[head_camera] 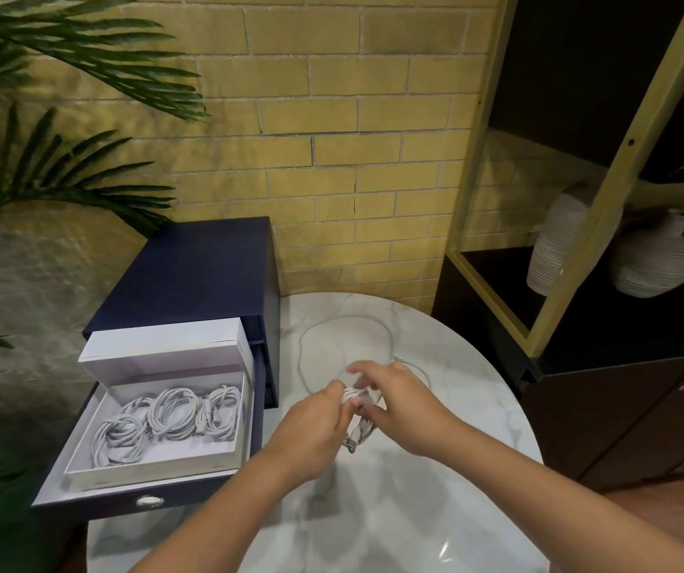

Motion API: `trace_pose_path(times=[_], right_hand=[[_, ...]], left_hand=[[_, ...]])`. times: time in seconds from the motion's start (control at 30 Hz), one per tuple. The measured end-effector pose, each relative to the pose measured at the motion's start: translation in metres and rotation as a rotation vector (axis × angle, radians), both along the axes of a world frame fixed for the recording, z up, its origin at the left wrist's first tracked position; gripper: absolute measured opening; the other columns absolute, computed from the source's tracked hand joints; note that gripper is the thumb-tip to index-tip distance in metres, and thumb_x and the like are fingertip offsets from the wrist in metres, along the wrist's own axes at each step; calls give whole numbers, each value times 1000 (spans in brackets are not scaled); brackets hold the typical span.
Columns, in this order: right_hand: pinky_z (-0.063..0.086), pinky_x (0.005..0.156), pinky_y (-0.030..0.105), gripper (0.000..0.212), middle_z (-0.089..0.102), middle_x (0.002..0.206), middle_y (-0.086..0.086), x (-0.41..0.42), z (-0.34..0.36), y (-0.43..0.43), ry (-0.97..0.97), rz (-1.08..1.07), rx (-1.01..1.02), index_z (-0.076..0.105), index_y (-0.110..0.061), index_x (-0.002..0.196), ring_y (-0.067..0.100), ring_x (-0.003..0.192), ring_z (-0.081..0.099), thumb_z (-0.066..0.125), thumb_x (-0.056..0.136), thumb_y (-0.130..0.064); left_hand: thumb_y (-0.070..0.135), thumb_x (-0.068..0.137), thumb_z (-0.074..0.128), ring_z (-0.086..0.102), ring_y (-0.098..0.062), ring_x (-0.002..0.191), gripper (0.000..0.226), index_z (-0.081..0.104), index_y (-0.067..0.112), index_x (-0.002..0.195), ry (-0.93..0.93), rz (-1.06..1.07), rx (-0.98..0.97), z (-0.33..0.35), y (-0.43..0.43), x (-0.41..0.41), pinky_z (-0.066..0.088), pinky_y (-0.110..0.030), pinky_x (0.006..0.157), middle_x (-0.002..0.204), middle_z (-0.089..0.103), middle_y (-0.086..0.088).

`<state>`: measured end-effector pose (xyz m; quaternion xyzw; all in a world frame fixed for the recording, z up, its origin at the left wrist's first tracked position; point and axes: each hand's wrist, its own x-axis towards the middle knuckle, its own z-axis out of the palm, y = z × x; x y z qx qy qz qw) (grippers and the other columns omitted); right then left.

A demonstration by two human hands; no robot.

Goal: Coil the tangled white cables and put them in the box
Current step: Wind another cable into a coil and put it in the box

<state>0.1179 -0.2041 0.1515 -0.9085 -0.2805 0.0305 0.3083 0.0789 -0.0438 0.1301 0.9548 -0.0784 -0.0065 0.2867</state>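
Over the round marble table [435, 469], my left hand [311, 432] grips a partly wound bundle of white cable [357, 423]. My right hand [398, 403] pinches the same cable just beyond it. The loose rest of this cable [311, 330] loops across the table toward the wall. To the left, a white box [84, 432] sits in the pulled-out drawer [96, 504] of a navy cabinet [204, 266]. Three coiled white cables [173, 413] lie inside the box, whose lid [158, 345] stands up behind it.
A yellow brick wall [352, 159] runs behind the table. Palm fronds [43, 167] hang over the left side. At the right stands a dark shelf unit with a wooden frame [571, 250] holding two ribbed white vases [654, 258].
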Motion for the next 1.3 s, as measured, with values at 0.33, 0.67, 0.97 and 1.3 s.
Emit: trace_pose_path(times=[0.33, 0.67, 0.97, 1.3], right_hand=[[44, 80, 9, 38, 57, 103, -13, -13, -18, 13, -21, -150, 308, 59, -22, 124, 0, 91, 54, 66, 87, -14], [50, 74, 16, 26, 59, 89, -10, -10, -21, 5, 76, -40, 311, 65, -25, 107, 6, 80, 58, 72, 83, -17], [46, 60, 13, 20, 64, 86, -9, 9, -13, -5, 46, 19, 202, 63, -21, 102, 6, 62, 58, 71, 84, -24], [52, 62, 21, 29, 65, 92, -1, 24, -12, 4, 209, 103, 103, 59, -22, 106, 10, 63, 62, 74, 81, -26]], left_hand=[[46, 102, 20, 50, -20, 71, 38, 34, 25, 73, -83, 138, -37, -6, -2, -4, 38, -36, 65, 68, 47, 4], [48, 100, 26, 52, -9, 78, 44, 55, 16, 92, 170, 79, -408, -16, 6, -5, 43, -28, 77, 87, 59, -1], [43, 102, 28, 52, -12, 76, 41, 58, 16, 94, 165, 252, -510, -17, -12, 4, 42, -25, 70, 86, 57, -1], [45, 101, 30, 55, -14, 76, 42, 56, 16, 86, 135, 382, -532, -19, -9, -3, 42, -30, 70, 83, 60, -1]])
